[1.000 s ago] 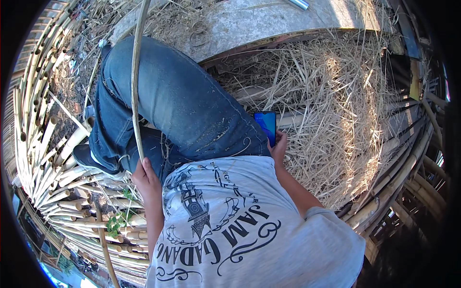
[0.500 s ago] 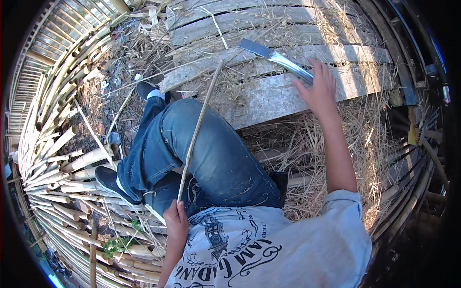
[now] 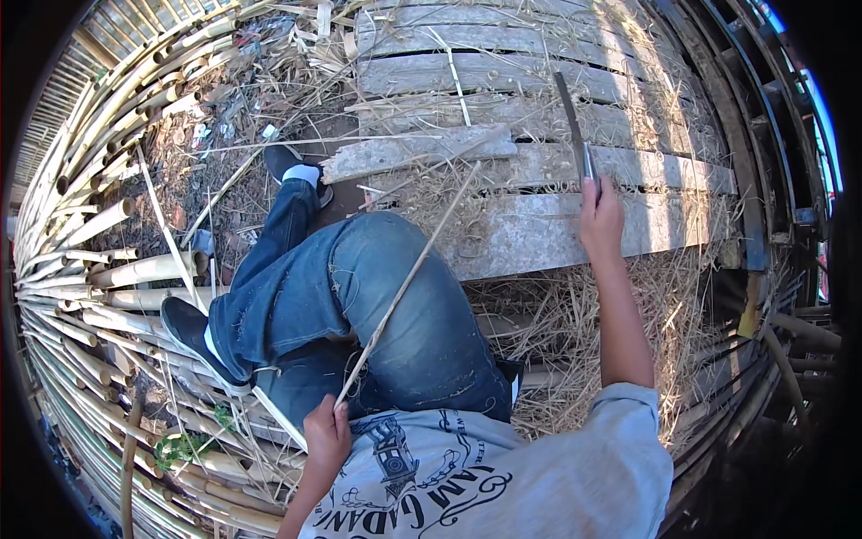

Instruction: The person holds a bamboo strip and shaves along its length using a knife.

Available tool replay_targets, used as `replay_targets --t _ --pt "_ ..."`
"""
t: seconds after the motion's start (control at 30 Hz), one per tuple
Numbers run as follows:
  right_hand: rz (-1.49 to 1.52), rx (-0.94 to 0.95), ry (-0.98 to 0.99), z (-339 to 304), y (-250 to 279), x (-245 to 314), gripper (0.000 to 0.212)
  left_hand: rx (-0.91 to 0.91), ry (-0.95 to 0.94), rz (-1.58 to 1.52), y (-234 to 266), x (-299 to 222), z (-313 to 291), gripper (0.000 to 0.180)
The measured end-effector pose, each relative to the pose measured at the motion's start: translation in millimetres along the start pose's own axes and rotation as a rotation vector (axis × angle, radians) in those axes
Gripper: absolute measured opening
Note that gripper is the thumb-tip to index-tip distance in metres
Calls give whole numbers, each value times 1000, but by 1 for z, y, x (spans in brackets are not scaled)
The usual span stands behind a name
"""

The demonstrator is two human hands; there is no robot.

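My left hand [image 3: 327, 433] is closed around the lower end of a thin bamboo stick [image 3: 395, 307]. The stick slants up across my bent knee, its far tip above the planks. Over the wooden planks, my right hand [image 3: 602, 217] grips a large knife [image 3: 572, 121] by its shiny metal handle. The blade points away from me and shows as a narrow dark strip, nearly edge-on. Most of the handle is hidden within my fingers.
Weathered planks [image 3: 530, 234] with scattered shavings form a platform ahead. Many bamboo poles [image 3: 148, 269] lie along the left. Dry straw [image 3: 575, 305] fills the gap below the nearest plank. A loose broken board [image 3: 413, 153] rests on the platform beside my foot.
My right hand has closed on the knife handle and lifted the knife off the planks, turning the blade to point away. My left hand still holds the stick. The view has shifted slightly.
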State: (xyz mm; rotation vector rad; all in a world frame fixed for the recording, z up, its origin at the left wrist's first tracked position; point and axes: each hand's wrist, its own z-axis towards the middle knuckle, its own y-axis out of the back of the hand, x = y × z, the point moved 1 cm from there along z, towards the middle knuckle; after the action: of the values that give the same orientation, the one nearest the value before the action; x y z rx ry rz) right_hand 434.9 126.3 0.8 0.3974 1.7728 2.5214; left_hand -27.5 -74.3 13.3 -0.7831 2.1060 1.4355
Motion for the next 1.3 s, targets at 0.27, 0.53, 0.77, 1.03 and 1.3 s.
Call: replay_targets --t 0.27,0.53,0.77,1.03,1.3 --pt "1597 716 -629 -21 72 77 43 33 5 -11 0 -1 2 22" --pt "1413 994 -518 -38 76 97 50 46 24 -1 0 1 2 22" --pt "1461 860 -551 -36 79 101 46 41 36 15 1 -1 3 20" --pt "948 401 -304 -31 64 83 23 52 55 -8 2 -4 3 20" --pt "359 129 -131 -10 70 101 38 38 39 2 -1 -1 1 21"
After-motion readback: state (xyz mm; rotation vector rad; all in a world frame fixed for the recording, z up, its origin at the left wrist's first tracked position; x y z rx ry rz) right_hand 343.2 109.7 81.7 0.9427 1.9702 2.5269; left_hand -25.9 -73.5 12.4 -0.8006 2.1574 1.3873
